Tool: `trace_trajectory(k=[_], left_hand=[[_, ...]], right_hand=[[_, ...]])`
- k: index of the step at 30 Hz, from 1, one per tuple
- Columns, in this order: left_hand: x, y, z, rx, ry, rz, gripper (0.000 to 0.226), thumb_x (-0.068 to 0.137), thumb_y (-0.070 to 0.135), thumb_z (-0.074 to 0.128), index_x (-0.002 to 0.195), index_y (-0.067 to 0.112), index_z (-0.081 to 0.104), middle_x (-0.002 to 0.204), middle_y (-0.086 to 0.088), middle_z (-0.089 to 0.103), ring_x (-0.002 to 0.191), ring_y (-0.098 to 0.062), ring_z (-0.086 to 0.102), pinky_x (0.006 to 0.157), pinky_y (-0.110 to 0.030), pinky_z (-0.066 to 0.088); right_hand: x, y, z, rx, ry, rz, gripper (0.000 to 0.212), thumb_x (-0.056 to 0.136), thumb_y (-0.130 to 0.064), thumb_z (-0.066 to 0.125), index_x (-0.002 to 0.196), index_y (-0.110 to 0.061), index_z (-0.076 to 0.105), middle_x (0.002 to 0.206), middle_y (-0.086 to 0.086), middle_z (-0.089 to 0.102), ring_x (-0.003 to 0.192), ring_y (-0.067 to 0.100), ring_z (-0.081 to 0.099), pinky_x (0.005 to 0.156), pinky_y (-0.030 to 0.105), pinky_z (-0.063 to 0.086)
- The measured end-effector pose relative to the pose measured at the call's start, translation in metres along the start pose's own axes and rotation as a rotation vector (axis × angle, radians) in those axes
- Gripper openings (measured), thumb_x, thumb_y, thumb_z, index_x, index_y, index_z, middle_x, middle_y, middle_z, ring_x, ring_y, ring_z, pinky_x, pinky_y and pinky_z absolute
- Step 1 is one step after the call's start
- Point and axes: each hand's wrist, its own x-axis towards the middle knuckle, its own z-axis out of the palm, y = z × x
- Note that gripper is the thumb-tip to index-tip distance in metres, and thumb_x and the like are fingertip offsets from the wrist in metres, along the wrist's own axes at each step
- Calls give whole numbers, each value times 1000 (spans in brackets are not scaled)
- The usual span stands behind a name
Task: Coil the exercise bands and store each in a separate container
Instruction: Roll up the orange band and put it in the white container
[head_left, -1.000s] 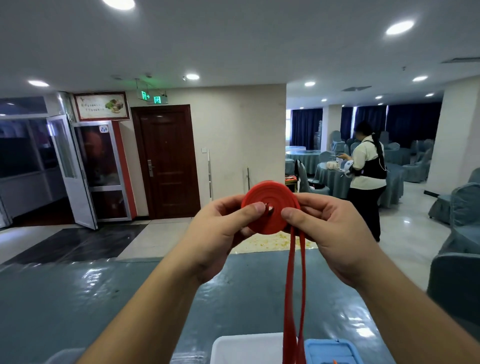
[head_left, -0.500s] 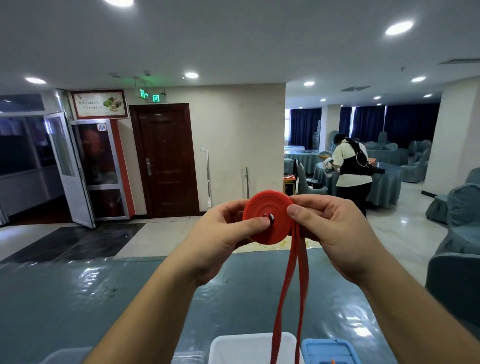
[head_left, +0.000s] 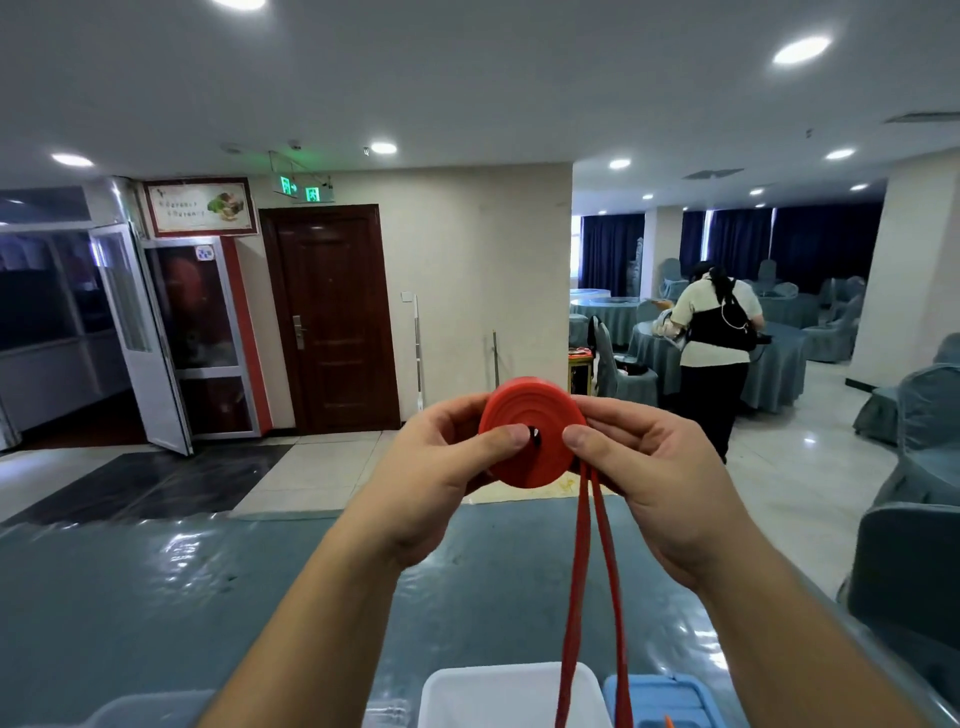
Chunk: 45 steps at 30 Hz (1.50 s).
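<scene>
A red exercise band (head_left: 524, 415) is wound into a flat round coil held up at chest height in the middle of the view. My left hand (head_left: 436, 478) grips the coil's left side, thumb pressed near its centre hole. My right hand (head_left: 660, 467) grips the right side, thumb on the face. Two loose red strands (head_left: 597, 597) hang from the coil down past the bottom edge. Below them stand a white container (head_left: 467, 691) and a blue container (head_left: 675, 696) at the near table edge.
A blue-grey table (head_left: 156, 597) with a shiny plastic cover spreads below my arms. A pale translucent lid or box (head_left: 150, 709) lies at bottom left. A covered chair (head_left: 904, 571) stands at right. A person (head_left: 719, 343) stands far back by other tables.
The coil has turned a little in my hands and my thumbs have shifted toward its centre. The hanging strands swung slightly. The person in the background turned and stepped away.
</scene>
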Motion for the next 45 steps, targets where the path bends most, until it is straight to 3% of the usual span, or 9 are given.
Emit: trace_trajectory(k=[7, 13, 15, 19, 24, 27, 34, 39, 45], left_hand=[[-1, -33, 10, -248, 67, -20, 46, 78, 13, 81, 122, 3, 70, 106, -13, 76, 96, -19, 72, 85, -32, 61], [3, -13, -8, 62, -61, -27, 37, 82, 19, 79, 118, 14, 76, 111, -14, 77, 98, -22, 73, 83, -28, 60], [3, -11, -8, 15, -24, -11, 34, 84, 19, 82, 118, 14, 76, 109, -13, 78, 97, -22, 74, 80, -29, 60], [0, -19, -1, -174, 71, -11, 36, 79, 20, 77, 115, 12, 77, 105, -13, 77, 93, -20, 73, 75, -32, 62], [0, -9, -8, 48, -45, -75, 34, 85, 25, 82, 116, 11, 78, 110, -15, 78, 98, -23, 75, 82, -29, 61], [2, -7, -9, 25, 10, -88, 42, 79, 31, 78, 115, 11, 78, 110, -17, 78, 96, -22, 74, 80, -32, 61], [2, -18, -4, -138, 44, -98, 37, 84, 28, 82, 117, 12, 78, 112, -16, 77, 99, -23, 72, 89, -39, 58], [4, -5, -12, 71, -44, -79, 36, 77, 25, 86, 111, 13, 80, 109, -14, 79, 100, -25, 77, 81, -27, 60], [7, -17, 1, -126, 72, -66, 57, 69, 26, 89, 119, 4, 73, 112, -19, 77, 101, -30, 76, 85, -36, 62]], right_hand=[[-1, 12, -5, -42, 42, 14, 47, 62, -34, 85, 107, -20, 79, 100, 6, 83, 96, 22, 80, 88, 29, 63], [-2, 12, -10, -196, -69, -17, 41, 72, -31, 80, 112, -23, 78, 102, -5, 83, 99, 12, 78, 83, 18, 60], [-3, 14, -6, -125, -34, -23, 42, 71, -32, 81, 112, -25, 77, 102, -5, 83, 99, 10, 78, 80, 14, 58], [-3, 22, -5, -80, 8, -16, 41, 72, -34, 83, 112, -27, 80, 105, 1, 82, 101, 20, 79, 87, 24, 61], [-5, 25, -10, -82, -43, 23, 41, 73, -39, 92, 112, -34, 80, 107, 3, 82, 102, 22, 79, 85, 23, 61], [-3, 27, -8, -43, -55, 35, 60, 62, -57, 93, 115, -34, 79, 110, 4, 81, 105, 22, 78, 89, 24, 60], [1, 22, -5, -56, -68, 7, 35, 80, -24, 81, 113, -35, 80, 108, 4, 82, 103, 21, 78, 87, 23, 60], [1, 17, -9, -68, -69, -6, 33, 81, -26, 85, 113, -29, 81, 109, 3, 82, 104, 21, 78, 87, 22, 60], [0, 20, -2, 43, 82, -40, 37, 64, -39, 84, 100, -33, 84, 101, 7, 83, 95, 24, 80, 82, 25, 62]])
